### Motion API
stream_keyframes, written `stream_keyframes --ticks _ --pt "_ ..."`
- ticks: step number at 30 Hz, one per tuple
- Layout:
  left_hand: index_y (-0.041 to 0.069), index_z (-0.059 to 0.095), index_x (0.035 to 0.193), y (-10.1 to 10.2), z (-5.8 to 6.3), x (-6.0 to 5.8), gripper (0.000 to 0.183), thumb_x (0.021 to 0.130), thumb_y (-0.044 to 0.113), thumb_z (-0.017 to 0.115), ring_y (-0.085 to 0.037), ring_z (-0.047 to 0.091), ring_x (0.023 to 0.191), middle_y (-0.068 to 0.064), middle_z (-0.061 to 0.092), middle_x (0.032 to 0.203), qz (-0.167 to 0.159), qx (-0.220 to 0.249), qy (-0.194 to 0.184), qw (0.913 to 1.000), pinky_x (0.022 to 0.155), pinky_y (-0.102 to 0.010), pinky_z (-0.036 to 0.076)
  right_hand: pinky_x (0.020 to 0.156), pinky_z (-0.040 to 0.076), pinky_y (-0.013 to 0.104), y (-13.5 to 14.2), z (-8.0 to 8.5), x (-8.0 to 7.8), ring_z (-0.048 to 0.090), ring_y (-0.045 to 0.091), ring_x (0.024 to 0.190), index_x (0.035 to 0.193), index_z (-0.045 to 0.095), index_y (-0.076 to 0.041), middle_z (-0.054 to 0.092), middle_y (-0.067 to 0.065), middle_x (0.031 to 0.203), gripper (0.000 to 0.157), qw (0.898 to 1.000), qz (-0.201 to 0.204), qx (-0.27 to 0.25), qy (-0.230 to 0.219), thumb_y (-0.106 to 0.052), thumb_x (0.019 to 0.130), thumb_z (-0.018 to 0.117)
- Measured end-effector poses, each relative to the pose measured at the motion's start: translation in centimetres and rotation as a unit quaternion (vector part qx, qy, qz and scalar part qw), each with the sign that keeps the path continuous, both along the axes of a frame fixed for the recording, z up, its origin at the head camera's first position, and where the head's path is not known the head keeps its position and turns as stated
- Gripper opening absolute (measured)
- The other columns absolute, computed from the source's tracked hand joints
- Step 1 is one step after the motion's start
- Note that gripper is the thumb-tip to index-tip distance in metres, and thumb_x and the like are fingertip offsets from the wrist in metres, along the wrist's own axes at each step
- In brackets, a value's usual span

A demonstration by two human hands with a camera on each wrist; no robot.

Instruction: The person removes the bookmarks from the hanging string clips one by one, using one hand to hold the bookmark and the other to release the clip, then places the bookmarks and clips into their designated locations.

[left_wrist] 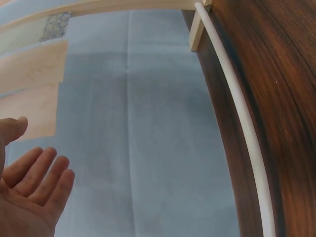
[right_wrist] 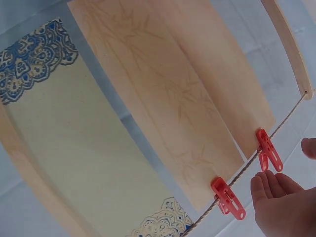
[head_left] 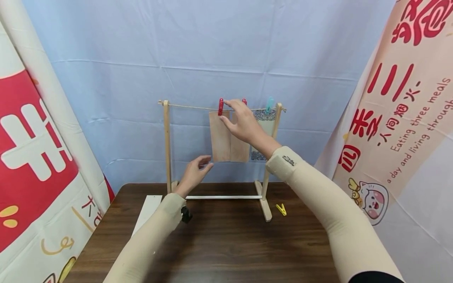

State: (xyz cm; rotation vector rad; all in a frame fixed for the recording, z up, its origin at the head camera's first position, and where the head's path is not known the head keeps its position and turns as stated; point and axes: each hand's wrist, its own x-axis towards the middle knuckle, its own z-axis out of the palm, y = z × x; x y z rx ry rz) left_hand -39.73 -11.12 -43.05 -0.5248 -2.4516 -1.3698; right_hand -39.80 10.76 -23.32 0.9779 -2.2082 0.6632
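My right hand (head_left: 244, 122) is beside a red clothespin (head_left: 221, 107) on the string. In the right wrist view its fingertips are right at the clothespin's (right_wrist: 269, 149) lower handle, with the thumb standing apart from it. That clothespin fixes a tan paper sheet (head_left: 220, 137) to the string. A second red clothespin (right_wrist: 227, 198) holds another tan sheet (right_wrist: 148, 94) with faint bamboo drawing, overlapping the first. My left hand (head_left: 193, 173) hovers below and left of the sheets, fingers loosely spread and holding nothing; its palm (left_wrist: 27, 212) shows in the left wrist view.
A wooden rack (head_left: 167, 145) carries the string (head_left: 192, 107); a white rod (head_left: 223, 197) joins its feet. A pale sheet with blue patterned ends (right_wrist: 98, 133) hangs right, under a light-blue clothespin (head_left: 269, 105). On the table (head_left: 226, 243) lie a yellow clothespin (head_left: 281, 209) and a white strip (head_left: 148, 212).
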Motion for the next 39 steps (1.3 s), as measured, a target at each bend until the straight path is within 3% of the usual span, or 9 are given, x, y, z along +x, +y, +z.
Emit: stream_keyframes --ticks 19,39 --pt "0.004 0.058 0.151 1.7 -0.3 -1.0 0.053 0.107 0.03 0.071 -0.036 0.065 0.132 -0.018 0.067 0.143 -0.018 0.015 -0.03 0.9993 0.111 -0.049 0.052 0.12 0.042 0.047 -0.3 0.7 -0.8 0.054 0.035 0.14 0.154 0.051 0.004 0.057 0.023 0.149 0.056 0.999 -0.018 -0.018 -0.043 -0.018 0.106 0.071" --pt "0.008 0.067 0.136 1.5 -0.9 -0.6 0.034 0.107 0.025 0.071 -0.029 0.072 0.118 -0.011 0.075 0.125 -0.007 0.016 -0.017 0.9997 0.105 -0.045 0.056 0.113 0.049 0.043 -0.9 0.9 -1.9 0.056 0.032 0.139 0.155 0.052 0.0 0.058 0.019 0.148 0.051 0.995 -0.026 -0.038 -0.092 -0.02 0.11 0.065"
